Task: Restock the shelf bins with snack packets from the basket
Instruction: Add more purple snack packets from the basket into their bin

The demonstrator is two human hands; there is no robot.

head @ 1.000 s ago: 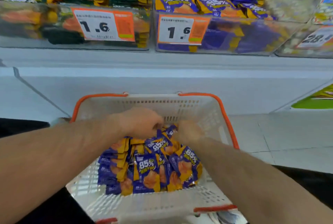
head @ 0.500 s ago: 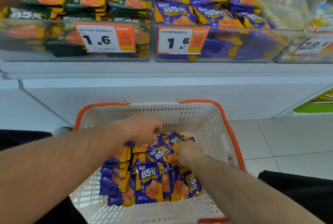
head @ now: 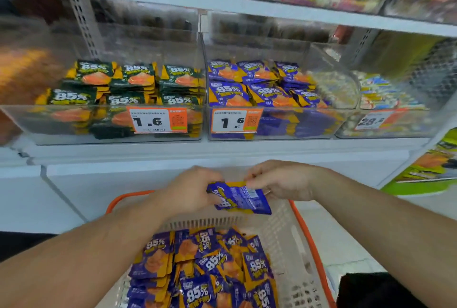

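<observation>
Two hands hold one purple packet point(head: 241, 198) above the basket's point(head: 310, 241) far rim. Left hand point(head: 190, 191) grips its left end, fingers curled round it; right hand point(head: 279, 181) pinches its top right edge between thumb and fingers. More purple packets point(head: 202, 268) fill the basket. Purple bin point(head: 272, 124) sits on the shelf point(head: 173, 151) edge, beside the green bin point(head: 61, 124).
</observation>
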